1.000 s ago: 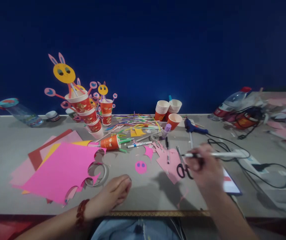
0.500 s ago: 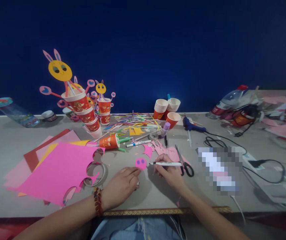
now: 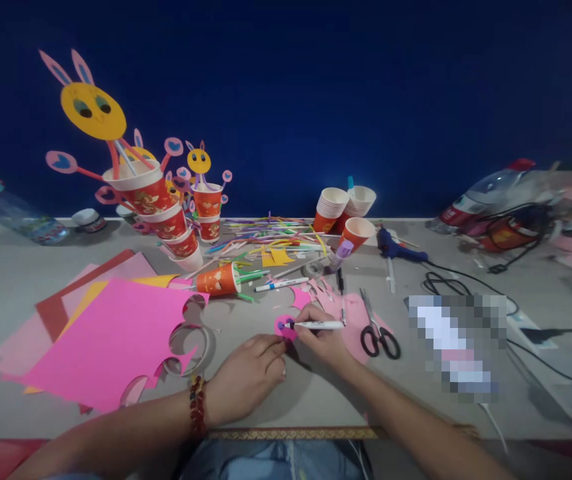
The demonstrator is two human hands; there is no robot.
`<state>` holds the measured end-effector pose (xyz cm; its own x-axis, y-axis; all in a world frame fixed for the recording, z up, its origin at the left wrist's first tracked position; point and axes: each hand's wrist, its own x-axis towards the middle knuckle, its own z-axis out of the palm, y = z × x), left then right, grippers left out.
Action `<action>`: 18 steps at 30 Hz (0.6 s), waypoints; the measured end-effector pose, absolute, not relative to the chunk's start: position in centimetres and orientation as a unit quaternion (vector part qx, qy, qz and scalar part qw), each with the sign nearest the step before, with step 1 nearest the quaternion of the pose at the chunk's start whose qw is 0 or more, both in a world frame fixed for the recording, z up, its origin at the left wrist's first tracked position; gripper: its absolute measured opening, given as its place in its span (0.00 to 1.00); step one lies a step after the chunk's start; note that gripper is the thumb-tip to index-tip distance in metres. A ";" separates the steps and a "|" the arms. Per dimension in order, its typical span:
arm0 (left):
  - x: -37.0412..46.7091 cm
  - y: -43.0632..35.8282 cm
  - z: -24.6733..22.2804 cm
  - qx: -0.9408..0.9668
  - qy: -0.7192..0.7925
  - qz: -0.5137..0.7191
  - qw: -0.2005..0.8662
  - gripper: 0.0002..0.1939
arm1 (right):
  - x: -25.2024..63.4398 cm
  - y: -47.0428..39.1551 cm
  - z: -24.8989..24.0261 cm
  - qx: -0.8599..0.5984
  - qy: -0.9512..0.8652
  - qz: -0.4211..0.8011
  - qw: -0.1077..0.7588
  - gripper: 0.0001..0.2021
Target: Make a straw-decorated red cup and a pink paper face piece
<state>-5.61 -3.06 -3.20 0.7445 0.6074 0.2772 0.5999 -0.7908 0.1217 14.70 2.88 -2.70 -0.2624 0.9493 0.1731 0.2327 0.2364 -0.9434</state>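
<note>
A small pink paper circle with purple spots lies on the grey table. The fingertips of my left hand press on its lower left edge. My right hand is closed around a white marker, whose dark tip is over the circle's spots. Black-handled scissors lie to the right, beside pink paper scraps. Left of my left hand is a bright pink sheet with round cut-outs, overlapping a tape roll.
Stacked red cups with yellow rabbit faces stand at back left. Coloured sticks and more cups are at the back. A blue glue gun, its cable and a bottle lie to the right.
My right hand has moved left, bringing the marker's tip from beside the pink circle to over its spots. The view has shifted slightly. My left hand stays at the circle.
</note>
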 end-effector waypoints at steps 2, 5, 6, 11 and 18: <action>-5.7 -3.1 -3.2 0.932 0.329 0.150 0.023 0.04 | 14.8 2.9 -3.0 -0.450 -0.666 0.431 0.410 0.07; -5.8 -2.9 -2.8 0.932 0.330 0.143 0.040 0.05 | 15.0 2.9 -3.4 -0.452 -0.675 0.436 0.387 0.07; -5.8 -2.8 -2.6 0.933 0.329 0.143 0.042 0.05 | 15.0 2.9 -3.4 -0.451 -0.678 0.436 0.382 0.07; -5.7 -2.6 -1.9 0.932 0.330 0.141 0.052 0.06 | 14.9 3.0 -3.3 -0.455 -0.681 0.439 0.370 0.05; -5.8 -2.6 -2.0 0.929 0.335 0.141 0.061 0.07 | 15.0 3.1 -2.9 -0.459 -0.702 0.429 0.335 0.06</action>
